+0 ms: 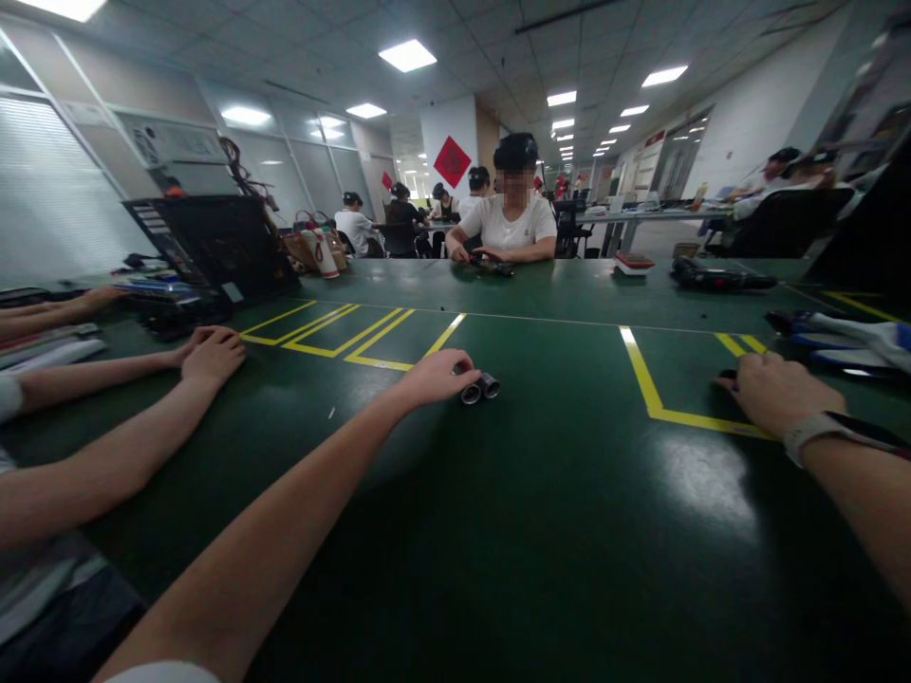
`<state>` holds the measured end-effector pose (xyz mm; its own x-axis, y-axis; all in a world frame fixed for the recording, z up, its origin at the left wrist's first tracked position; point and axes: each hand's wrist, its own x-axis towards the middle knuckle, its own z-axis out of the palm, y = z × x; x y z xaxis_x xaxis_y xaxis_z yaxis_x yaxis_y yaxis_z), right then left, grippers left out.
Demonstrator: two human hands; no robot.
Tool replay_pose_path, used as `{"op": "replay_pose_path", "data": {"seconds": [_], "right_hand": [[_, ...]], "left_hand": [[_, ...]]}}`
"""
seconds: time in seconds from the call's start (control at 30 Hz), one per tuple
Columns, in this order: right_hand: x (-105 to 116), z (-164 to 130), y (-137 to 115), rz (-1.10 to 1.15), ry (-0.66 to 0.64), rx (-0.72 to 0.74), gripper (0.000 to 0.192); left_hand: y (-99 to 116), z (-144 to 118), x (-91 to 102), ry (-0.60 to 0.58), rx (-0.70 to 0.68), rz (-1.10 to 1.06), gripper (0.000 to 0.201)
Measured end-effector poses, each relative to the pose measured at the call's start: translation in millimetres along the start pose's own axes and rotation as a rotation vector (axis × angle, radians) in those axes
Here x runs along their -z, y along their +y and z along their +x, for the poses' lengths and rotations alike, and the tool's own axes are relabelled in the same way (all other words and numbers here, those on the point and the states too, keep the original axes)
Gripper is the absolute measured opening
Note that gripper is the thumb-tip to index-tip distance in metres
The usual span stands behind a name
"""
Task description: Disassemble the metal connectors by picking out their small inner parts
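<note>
I have my left hand (437, 375) stretched out to the middle of the green desk (541, 531), fingers curled down onto a small dark part with two short metal cylinders (481, 388). The part lies on the desk just at the fingertips, on their right side, touching them; the two cylinders sit side by side with their open ends facing toward me, so the pair's long axis runs roughly left to right. I judge the hand is loosely closed over the part's left end rather than lifting it.

My right hand (775, 391) rests well apart to the right, past the yellow tape line (644, 379), knuckles up and fingers bent over something small and dark at the fingertips; I cannot tell what it is, nor whether the hand truly grips it. A pale band (808, 434) sits on that wrist.

So the left hand is plainly the nearer one to the cylinders.

On the near left, another person's hand (213, 353) lies flat on the desk, apart from mine.
</note>
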<state>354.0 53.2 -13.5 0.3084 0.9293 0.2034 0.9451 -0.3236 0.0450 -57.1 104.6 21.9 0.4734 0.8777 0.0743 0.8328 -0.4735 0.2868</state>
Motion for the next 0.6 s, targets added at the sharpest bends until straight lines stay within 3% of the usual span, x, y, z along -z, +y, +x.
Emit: {"op": "replay_pose_path", "data": {"seconds": [0.17,0.27,0.37,0.47,0.53,0.6], "right_hand": [[12,-6,-13,0.047,0.089,-0.009,0.044],[21,-17,-34,0.144,0.149,0.093,0.049],[25,-43,-62,0.309,0.13,0.167,0.047],[26,-86,-88,0.534,0.056,0.218,0.049],[27,-116,-99,1.011,-0.164,0.131,0.052],[30,-142,-105,1.32,-0.314,0.01,0.049]], "left_hand": [[0,-4,6.9,-0.153,-0.022,-0.016,0.036],[-1,-7,11.1,-0.213,-0.03,-0.016,0.04],[0,-9,14.2,-0.28,-0.048,0.003,0.044],[6,-10,15.0,-0.342,-0.061,0.031,0.04],[14,-13,13.6,-0.386,-0.094,0.042,0.038],[27,-17,10.2,-0.428,-0.147,0.042,0.036]]}}
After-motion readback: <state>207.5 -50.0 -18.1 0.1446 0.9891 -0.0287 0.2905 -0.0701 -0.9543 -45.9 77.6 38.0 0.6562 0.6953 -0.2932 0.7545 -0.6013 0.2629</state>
